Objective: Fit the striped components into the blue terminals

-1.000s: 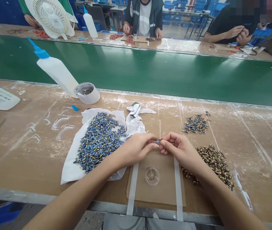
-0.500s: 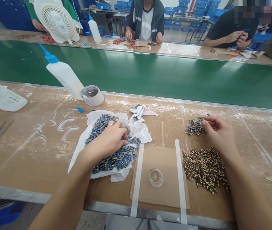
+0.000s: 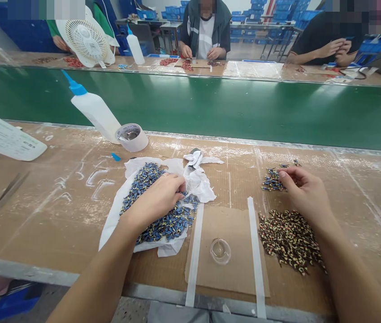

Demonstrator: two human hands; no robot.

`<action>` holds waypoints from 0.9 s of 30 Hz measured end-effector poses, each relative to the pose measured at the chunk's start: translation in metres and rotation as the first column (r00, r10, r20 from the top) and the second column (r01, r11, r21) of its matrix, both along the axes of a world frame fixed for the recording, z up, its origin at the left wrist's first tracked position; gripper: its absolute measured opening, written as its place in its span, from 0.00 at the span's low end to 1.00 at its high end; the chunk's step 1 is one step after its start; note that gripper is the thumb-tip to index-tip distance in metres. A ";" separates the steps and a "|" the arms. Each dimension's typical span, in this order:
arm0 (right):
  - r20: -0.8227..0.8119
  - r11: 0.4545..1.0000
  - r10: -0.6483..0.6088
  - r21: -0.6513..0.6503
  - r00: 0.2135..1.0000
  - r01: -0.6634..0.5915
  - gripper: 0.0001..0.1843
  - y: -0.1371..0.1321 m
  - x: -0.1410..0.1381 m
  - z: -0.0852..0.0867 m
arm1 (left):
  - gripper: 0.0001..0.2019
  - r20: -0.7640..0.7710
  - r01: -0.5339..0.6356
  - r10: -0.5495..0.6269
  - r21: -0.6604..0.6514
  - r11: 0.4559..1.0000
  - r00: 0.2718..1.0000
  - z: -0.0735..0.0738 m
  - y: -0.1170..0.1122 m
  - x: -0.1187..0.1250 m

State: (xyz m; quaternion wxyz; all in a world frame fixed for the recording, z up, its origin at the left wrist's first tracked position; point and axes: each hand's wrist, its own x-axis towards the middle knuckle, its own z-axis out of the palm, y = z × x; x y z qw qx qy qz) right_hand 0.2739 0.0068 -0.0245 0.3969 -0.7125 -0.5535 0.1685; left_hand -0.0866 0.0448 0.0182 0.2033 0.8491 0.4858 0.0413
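My left hand (image 3: 158,197) rests on a heap of small blue parts (image 3: 143,179) lying on a white plastic bag (image 3: 113,220). Its fingers are curled and pinched into the heap. My right hand (image 3: 303,190) lies further right, fingers curled, its fingertips at the edge of a small pile of blue parts (image 3: 271,179). What these fingers hold, if anything, is hidden. A pile of dark, yellow-flecked parts (image 3: 287,240) sits just below the right wrist. Between my hands is a taped-down cardboard sheet (image 3: 231,224) with a small clear dish (image 3: 220,250) on it.
A white glue bottle (image 3: 94,110) with a blue nozzle leans on a tape roll (image 3: 132,137) at the back left. A printed sheet (image 3: 4,140) and tweezers (image 3: 10,188) lie far left. A green conveyor belt (image 3: 210,107) runs behind. Beyond it stand a fan (image 3: 86,38) and people working.
One second ago both hands met over the cardboard, pinching a small blue part. They have since parted, the left hand to the blue heap and the right hand to the small pile.
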 end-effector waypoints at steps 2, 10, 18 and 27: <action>-0.001 1.000 0.009 -0.007 1.000 -0.009 0.14 0.000 -0.001 0.002 | 0.05 0.007 0.016 -0.016 0.014 1.000 1.000 0.001 0.001 0.000; -0.215 0.983 0.177 -0.016 0.960 -0.185 0.11 -0.018 -0.038 0.026 | 0.05 0.077 -0.025 0.021 0.043 0.999 0.997 0.008 -0.005 0.013; -0.300 0.649 0.683 -0.169 0.666 -0.741 0.09 -0.056 -0.108 0.033 | 0.10 0.328 0.119 -0.143 0.093 0.989 0.934 0.004 -0.014 0.039; -0.308 0.553 0.765 -0.135 0.565 -0.822 0.07 -0.052 -0.110 0.027 | 0.10 0.564 0.042 -0.002 -0.058 0.997 0.826 -0.018 -0.033 0.070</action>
